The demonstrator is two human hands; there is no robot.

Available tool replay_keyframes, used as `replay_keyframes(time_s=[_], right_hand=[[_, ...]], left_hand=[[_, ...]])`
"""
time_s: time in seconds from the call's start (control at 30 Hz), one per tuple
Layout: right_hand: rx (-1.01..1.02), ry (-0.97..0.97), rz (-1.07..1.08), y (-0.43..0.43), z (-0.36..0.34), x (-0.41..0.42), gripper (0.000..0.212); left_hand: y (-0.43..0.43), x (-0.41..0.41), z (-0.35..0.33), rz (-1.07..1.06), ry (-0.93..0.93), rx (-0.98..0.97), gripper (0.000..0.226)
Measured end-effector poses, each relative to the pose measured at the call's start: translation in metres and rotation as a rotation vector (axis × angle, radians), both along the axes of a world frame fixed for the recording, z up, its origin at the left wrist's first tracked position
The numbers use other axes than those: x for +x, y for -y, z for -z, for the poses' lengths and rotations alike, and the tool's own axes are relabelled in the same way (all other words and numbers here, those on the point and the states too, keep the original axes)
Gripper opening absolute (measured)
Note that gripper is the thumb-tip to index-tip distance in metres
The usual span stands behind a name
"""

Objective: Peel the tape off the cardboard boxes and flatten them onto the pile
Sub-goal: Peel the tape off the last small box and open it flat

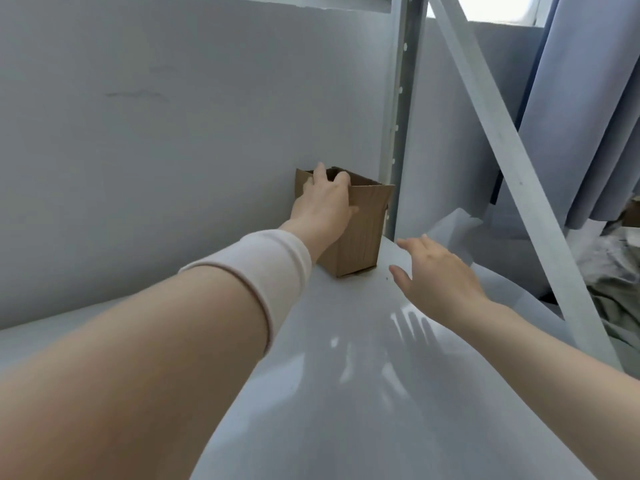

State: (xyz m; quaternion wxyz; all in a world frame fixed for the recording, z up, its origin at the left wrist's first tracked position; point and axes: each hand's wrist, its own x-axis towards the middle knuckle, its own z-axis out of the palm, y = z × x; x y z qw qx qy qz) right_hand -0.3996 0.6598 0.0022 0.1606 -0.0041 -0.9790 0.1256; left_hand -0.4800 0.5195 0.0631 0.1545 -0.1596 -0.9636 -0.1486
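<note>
- Cardboard box [356,233] stands open-topped on the shelf [346,393]; your left hand [323,206] fingers curl over its near rim.
- Your right hand [436,275] hovers spread, holding nothing, beside it.
- Risk: a one-sided pull may tip the light box.

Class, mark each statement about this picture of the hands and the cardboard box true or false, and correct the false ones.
1. The left hand grips the cardboard box at its top rim. True.
2. The right hand holds the box. False: it hovers open beside it, not touching.
3. The box stands on the white shelf. True.
4. The box is already flattened. False: it stands upright and open.
5. A blue curtain hangs at the right. True.
</note>
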Motion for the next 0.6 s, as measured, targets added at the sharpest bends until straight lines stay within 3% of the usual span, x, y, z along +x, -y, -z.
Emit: replay_keyframes(time_s=[0.13, 0.27, 0.6], right_hand=[[-0.281, -0.064, -0.022, -0.003, 0.002, -0.001, 0.051], [-0.540, -0.196, -0.248, 0.009, -0.013, 0.023, 0.049], [-0.566, -0.199, -0.683, 0.114, -0.081, 0.139, 0.025]], left_hand=[[0.015, 0.005, -0.007, 0.056, -0.027, 0.275, 0.027], [0.048, 0.030, -0.030, 0.017, 0.013, 0.501, 0.022], [0.188, 0.156, -0.079, -0.175, 0.319, 0.926, 0.021]])
